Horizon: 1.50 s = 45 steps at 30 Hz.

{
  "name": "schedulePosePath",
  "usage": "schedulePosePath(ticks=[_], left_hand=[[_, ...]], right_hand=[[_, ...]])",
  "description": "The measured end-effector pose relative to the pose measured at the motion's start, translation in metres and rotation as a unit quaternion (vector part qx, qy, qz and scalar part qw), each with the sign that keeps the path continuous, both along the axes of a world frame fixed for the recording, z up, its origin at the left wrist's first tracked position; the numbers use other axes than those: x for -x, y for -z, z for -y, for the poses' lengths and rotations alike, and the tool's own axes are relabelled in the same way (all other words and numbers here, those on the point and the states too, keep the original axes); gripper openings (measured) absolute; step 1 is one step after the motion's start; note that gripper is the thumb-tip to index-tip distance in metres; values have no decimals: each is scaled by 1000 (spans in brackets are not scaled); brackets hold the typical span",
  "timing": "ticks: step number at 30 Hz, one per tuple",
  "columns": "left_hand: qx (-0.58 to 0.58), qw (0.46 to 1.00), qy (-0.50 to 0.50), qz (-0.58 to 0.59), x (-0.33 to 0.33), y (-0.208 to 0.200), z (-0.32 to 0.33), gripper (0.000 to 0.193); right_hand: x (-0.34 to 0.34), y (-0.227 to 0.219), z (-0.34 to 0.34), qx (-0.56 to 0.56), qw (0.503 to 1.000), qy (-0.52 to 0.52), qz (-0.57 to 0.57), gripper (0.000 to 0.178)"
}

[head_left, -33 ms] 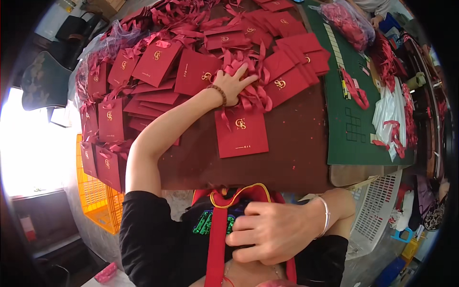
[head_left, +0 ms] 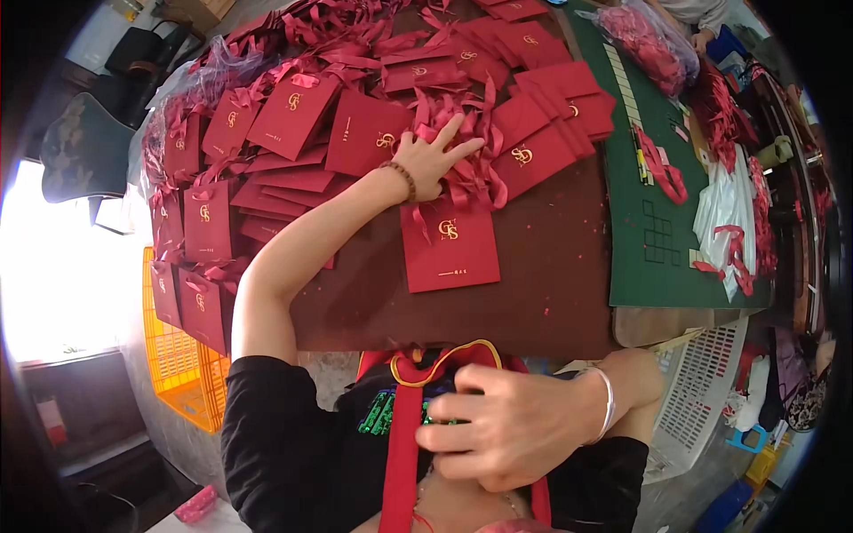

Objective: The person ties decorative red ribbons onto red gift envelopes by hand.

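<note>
My left hand (head_left: 430, 167), with a beaded bracelet, lies with fingers spread on a tangle of pink-red ribbons (head_left: 480, 182). Just below it, a red paper gift bag (head_left: 450, 253) with gold print lies flat on the brown table (head_left: 435, 322). More red gift bags (head_left: 366, 133) with ribbon handles lie around that hand, some stacked, some overlapping. My right hand (head_left: 506, 431), a pale bangle at its wrist, is held in front of my chest, beside the red apron strap (head_left: 402, 453). Its fingers are curled; whatever they may hold is hidden.
A green cutting mat (head_left: 635, 249) covers the table's right side, bearing a white plastic bag (head_left: 718, 218) and loose ribbon. A clear bag of pink-red material (head_left: 644, 44) sits at the far right, near another person's hand (head_left: 702, 40). Below are an orange crate (head_left: 182, 373) and a white basket (head_left: 697, 391).
My right hand has shifted very slightly, its fingers a little further left. The left hand stays on the ribbons, and the bags lie as before.
</note>
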<state>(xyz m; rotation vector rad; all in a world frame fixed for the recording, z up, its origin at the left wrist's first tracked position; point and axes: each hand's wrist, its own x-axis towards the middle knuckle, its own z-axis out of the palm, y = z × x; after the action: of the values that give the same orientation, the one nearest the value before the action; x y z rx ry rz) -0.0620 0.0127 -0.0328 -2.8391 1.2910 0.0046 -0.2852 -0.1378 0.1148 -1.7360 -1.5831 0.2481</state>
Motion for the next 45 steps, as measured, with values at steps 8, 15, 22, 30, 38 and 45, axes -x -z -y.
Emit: schedulePosePath(ticks=[8, 15, 22, 30, 38, 45], left_hand=[[150, 984, 3, -101, 88, 17, -59, 56], [219, 974, -49, 19, 140, 56, -61, 43], [248, 967, -42, -33, 126, 49, -50, 45], [300, 948, -29, -99, 138, 51, -58, 27], [351, 927, -21, -127, 126, 53, -49, 18], [291, 950, 31, 110, 84, 24, -14, 19]], right_hand=[[8, -13, -13, 60, 990, 15, 128, 22], [20, -11, -25, 89, 991, 43, 88, 32], [36, -23, -29, 225, 971, 42, 63, 29], [47, -26, -20, 222, 970, 68, -64, 21], [48, -22, -10, 189, 965, 44, -176, 23], [50, -20, -21, 163, 977, 97, -95, 23]])
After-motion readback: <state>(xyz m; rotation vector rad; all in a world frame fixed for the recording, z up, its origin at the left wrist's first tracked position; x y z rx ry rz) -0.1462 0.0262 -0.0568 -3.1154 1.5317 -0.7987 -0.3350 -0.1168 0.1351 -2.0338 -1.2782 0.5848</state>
